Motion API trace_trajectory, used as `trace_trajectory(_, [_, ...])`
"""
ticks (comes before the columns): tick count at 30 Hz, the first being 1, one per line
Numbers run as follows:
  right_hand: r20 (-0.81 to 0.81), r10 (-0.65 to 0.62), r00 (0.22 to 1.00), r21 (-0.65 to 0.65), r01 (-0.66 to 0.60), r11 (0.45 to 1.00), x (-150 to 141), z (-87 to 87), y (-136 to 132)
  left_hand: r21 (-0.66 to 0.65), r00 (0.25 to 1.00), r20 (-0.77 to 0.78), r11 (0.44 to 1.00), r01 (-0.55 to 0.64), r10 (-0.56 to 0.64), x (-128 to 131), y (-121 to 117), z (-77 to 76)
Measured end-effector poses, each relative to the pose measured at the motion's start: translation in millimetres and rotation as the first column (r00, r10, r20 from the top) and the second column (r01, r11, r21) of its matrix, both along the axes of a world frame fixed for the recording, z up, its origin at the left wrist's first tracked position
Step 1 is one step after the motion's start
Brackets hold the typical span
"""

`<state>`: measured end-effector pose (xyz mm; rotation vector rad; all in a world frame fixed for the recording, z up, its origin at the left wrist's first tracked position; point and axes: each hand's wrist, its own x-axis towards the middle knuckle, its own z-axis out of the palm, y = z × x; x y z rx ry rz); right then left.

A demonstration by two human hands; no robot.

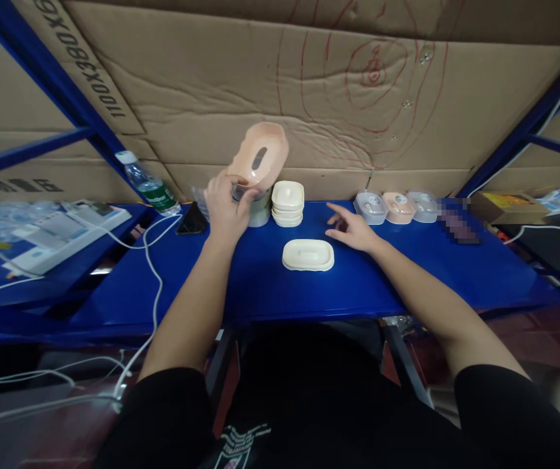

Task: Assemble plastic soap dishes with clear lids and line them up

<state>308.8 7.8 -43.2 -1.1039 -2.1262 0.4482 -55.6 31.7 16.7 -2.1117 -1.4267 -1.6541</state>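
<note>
My left hand point(228, 205) is closed on the lower edge of a peach plastic shell point(272, 153), tilted up, with an oval slot in its middle. Grey and clear plastic pieces point(260, 213) stand just behind that hand, partly hidden by it. To their right rises a stack of cream plastic pieces point(288, 205). A cream oblong plastic piece point(308, 255) lies flat on the blue table point(270, 293), nearer to me. My right hand point(351, 227) hovers over the table right of the stack, fingers apart, holding nothing.
Small lidded boxes, grey point(370, 208), peach point(398, 208) and grey point(423, 207), line the back right. A water bottle point(150, 185) leans at the back left beside a black object point(191, 219). White cables point(155, 286) cross the left side. Cardboard point(221, 78) walls the back.
</note>
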Motion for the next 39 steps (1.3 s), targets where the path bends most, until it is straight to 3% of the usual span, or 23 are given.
trace_trajectory(3, [-0.011, -0.085, 0.996, 0.154, 0.086, 0.984, 4, 3.7, 0, -0.097, 0.987, -0.033, 0.983, 0.155, -0.158, 9, -14, 3.0])
trace_trajectory(5, [0.028, -0.136, 0.99, 0.246, 0.125, 0.961, 4, 8.4, -2, -0.232, 0.958, -0.03, 0.935, 0.27, -0.284, 20, -22, 1.9])
trace_trajectory(7, [0.096, -0.178, 0.979, 0.314, 0.14, 0.939, 3, 14.3, -7, -0.371, 0.901, 0.024, 0.833, 0.41, -0.433, 33, -27, -1.9])
trace_trajectory(10, [0.19, -0.172, 0.967, 0.367, 0.092, 0.926, 0, 22.6, -15, -0.565, 0.787, 0.197, 0.588, 0.578, -0.585, 50, -28, -9.6])
trace_trajectory(13, [0.246, -0.116, 0.962, 0.371, 0.017, 0.929, -4, 27.5, -21, -0.704, 0.77, 0.323, 0.404, 0.585, -0.551, 55, -24, -13.8])
trace_trajectory(17, [0.271, -0.058, 0.961, 0.351, -0.042, 0.935, -7, 27.5, -24, -0.786, 0.775, 0.373, 0.27, 0.556, -0.51, 46, -22, -10.9])
trace_trajectory(19, [0.251, -0.027, 0.968, 0.339, -0.062, 0.939, -8, 24.9, -23, -0.8, 0.791, 0.328, 0.294, 0.524, -0.516, 41, -21, -7.9])
trace_trajectory(22, [0.215, 0.015, 0.977, 0.283, -0.077, 0.956, -7, 19.1, -20, -0.731, 0.828, 0.185, 0.49, 0.476, -0.529, 34, -19, -4.7])
trace_trajectory(24, [0.202, 0.027, 0.979, 0.233, -0.075, 0.97, -7, 15.3, -18, -0.66, 0.812, 0.13, 0.562, 0.499, -0.568, 32, -19, -4.1])
trace_trajectory(28, [0.203, 0.026, 0.979, 0.133, -0.054, 0.99, -8, 12.3, -16, -0.634, 0.724, 0.038, 0.543, 0.551, -0.689, 35, -22, -5.6])
trace_trajectory(31, [0.22, 0.063, 0.973, 0.064, -0.079, 0.995, -9, 14.7, -18, -0.626, 0.739, -0.106, 0.622, 0.471, -0.666, 38, -28, -5.6])
trace_trajectory(33, [0.236, 0.098, 0.967, 0.032, -0.109, 0.994, -10, 16.8, -19, -0.643, 0.727, -0.184, 0.64, 0.42, -0.662, 39, -31, -4.2])
trace_trajectory(39, [0.388, 0.174, 0.905, 0.006, -0.191, 0.982, -18, 19.0, -23, -0.704, 0.612, -0.231, 0.564, 0.431, -0.756, 40, -34, -0.2])
